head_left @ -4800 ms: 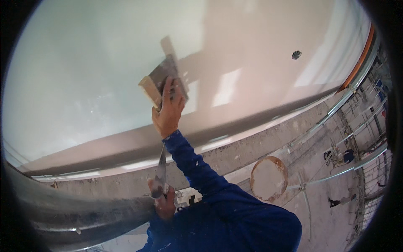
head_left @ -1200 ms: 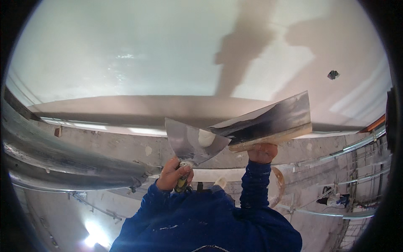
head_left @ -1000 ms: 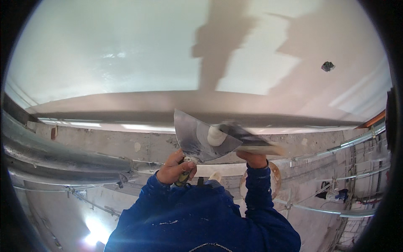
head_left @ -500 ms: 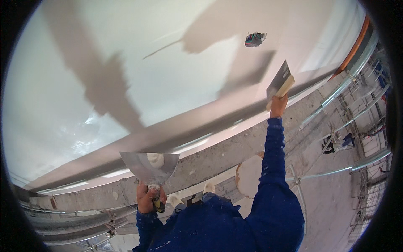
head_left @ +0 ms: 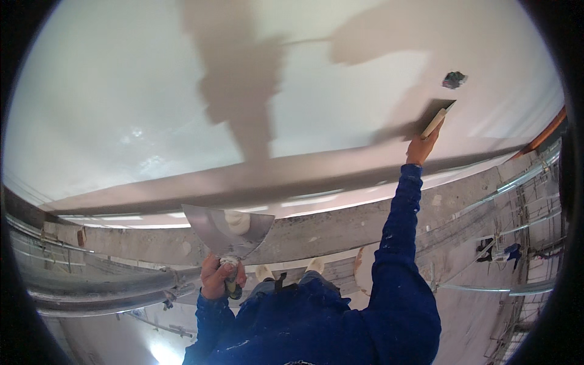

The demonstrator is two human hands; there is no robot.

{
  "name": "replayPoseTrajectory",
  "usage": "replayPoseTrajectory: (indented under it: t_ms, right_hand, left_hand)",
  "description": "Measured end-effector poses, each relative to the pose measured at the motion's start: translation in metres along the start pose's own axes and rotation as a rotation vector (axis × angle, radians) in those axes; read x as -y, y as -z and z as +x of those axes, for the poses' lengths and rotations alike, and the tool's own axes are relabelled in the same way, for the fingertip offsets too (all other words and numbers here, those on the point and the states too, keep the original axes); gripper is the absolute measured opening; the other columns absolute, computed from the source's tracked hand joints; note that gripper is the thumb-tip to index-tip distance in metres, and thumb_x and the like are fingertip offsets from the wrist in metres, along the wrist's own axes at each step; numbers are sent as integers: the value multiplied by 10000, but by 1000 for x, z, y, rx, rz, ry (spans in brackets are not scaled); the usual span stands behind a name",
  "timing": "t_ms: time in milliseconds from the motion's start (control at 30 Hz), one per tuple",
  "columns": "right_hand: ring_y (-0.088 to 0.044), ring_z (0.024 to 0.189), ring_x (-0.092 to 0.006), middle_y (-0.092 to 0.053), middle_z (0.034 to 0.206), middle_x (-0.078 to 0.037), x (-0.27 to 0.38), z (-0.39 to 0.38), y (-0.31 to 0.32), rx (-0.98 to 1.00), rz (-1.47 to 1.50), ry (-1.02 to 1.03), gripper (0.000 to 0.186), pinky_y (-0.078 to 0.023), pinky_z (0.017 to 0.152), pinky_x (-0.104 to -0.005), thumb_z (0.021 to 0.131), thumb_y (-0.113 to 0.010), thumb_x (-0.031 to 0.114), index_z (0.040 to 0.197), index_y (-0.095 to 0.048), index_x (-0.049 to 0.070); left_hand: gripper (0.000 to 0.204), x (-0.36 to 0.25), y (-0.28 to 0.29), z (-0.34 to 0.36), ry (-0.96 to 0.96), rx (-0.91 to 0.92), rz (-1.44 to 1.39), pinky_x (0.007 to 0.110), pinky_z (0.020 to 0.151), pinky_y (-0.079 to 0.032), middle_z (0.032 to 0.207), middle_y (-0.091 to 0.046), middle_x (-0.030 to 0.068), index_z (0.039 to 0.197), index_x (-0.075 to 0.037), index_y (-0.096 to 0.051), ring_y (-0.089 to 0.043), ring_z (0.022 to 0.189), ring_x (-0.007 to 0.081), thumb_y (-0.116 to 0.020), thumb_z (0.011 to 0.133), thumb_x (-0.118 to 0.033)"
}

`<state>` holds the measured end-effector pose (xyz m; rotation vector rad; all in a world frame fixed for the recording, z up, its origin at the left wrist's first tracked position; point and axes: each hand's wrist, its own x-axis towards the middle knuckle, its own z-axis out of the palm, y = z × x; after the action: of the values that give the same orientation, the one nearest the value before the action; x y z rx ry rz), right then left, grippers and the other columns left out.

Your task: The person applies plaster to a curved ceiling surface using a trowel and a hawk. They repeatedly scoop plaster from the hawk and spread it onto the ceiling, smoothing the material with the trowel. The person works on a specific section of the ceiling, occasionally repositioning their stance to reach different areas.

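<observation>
My left hand (head_left: 219,277) is closed round the handle of a wide putty knife (head_left: 213,228), held blade up near my body. A pale dab of filler (head_left: 238,222) sits on its broad metal blade. With the arm stretched far out, my right hand (head_left: 422,148) grips the light handle of a flat plastering trowel (head_left: 435,121). The trowel is seen nearly edge-on, close to the smooth white wall (head_left: 328,115); whether its blade touches cannot be made out. Just beyond its tip is a ragged hole (head_left: 454,80) with dark contents.
A concrete ledge (head_left: 146,243) runs along the wall's foot. Metal scaffold tubes (head_left: 109,292) lie at the left, with more railing (head_left: 505,291) at the right. Far below on the right is another person (head_left: 511,252). My shoes (head_left: 316,264) stand on planks; a round pale board (head_left: 364,267) is beside them.
My right hand has brought the trowel closer to the wall, turning it from broadside to nearly edge-on, just below the hole. The view has swung left. My left hand still holds the putty knife.
</observation>
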<state>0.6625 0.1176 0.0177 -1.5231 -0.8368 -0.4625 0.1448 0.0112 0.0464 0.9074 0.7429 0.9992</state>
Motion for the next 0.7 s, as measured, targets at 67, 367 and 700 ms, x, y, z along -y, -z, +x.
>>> replayPoseTrajectory:
  t_ms: [67, 367, 700]
  right_hand:
    - [-261, 1250, -335, -285, 1347, -187, 18, -32, -16, -4, -10, 18, 830, -203, 1044, -394, 590, -460, -101, 1357, -207, 86]
    - [-179, 1254, -408, -181, 1359, -255, 171, -196, -109, 54, 85, -99, 840, -163, 1036, -467, 590, -465, -76, 1365, -190, 96]
    - [-156, 1246, -448, -141, 1375, -249, 326, -333, -194, 163, -28, -222, 851, -142, 980, -574, 616, -555, -14, 1368, -209, 183]
  left_hand:
    - [386, -5, 21, -5, 25, 54, 0, 292, 416, -429, 567, -506, 135, 1021, 82, -440, -504, 467, 192, -536, 752, -179]
    - [358, -43, 79, -35, 127, 116, 15, 272, 478, -428, 607, -542, 118, 991, 63, -467, -523, 508, 171, -569, 743, -174]
    - [284, -68, 128, -72, 81, 237, 170, 255, 549, -419, 653, -552, 90, 981, 56, -472, -519, 571, 144, -516, 793, -152]
